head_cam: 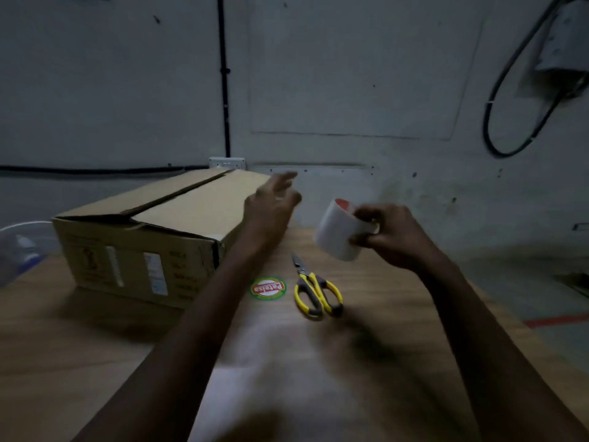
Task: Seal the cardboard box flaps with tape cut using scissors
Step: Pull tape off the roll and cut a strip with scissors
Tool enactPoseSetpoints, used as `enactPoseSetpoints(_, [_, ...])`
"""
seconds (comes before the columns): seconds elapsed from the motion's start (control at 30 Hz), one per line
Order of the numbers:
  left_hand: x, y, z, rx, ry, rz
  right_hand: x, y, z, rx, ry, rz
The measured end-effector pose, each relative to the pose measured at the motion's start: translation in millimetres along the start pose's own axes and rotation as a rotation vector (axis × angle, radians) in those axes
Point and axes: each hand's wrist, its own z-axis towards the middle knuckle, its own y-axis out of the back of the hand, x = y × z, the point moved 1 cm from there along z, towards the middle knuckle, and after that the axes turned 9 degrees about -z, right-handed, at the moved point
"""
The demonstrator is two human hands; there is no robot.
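Note:
A brown cardboard box lies on the wooden table at the left, its top flaps folded down with a dark gap along the seam. My left hand hovers by the box's right end, blurred, fingers spread and holding nothing. My right hand grips a wide roll of pale tape with a red core, lifted above the table. Yellow-handled scissors lie shut on the table below the roll.
A round green and red sticker lies left of the scissors. A clear plastic container stands at the far left edge. The wall behind carries a socket and black cables. The table's right edge drops to the floor.

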Motion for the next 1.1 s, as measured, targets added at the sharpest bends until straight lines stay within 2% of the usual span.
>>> enactPoseSetpoints(0.13, [-16,49,13,-0.089,0.194,-0.373,47,21,25,0.040,0.250,0.350])
enactPoseSetpoints(0.23, [-18,68,15,0.017,0.425,-0.566,66,20,35,0.150,0.371,0.633])
enactPoseSetpoints(0.33, [-22,72,8,0.197,0.503,-0.685,71,11,42,0.267,0.431,0.761])
enactPoseSetpoints(0.43, [-22,70,5,0.297,0.524,-0.600,73,3,46,0.336,0.446,0.682])
enactPoseSetpoints(0.6, [-23,73,10,0.175,0.482,-0.395,70,3,48,0.321,0.422,0.607])
enactPoseSetpoints(0.8, [-30,73,8,0.157,0.356,-0.305,66,3,48,0.295,0.379,0.529])
enactPoseSetpoints(0.93, [-30,71,9,0.150,0.233,-0.150,64,2,50,0.257,0.354,0.498])
enactPoseSetpoints(1.1, [-23,67,10,-0.002,0.096,0.013,63,0,51,0.264,0.343,0.500])
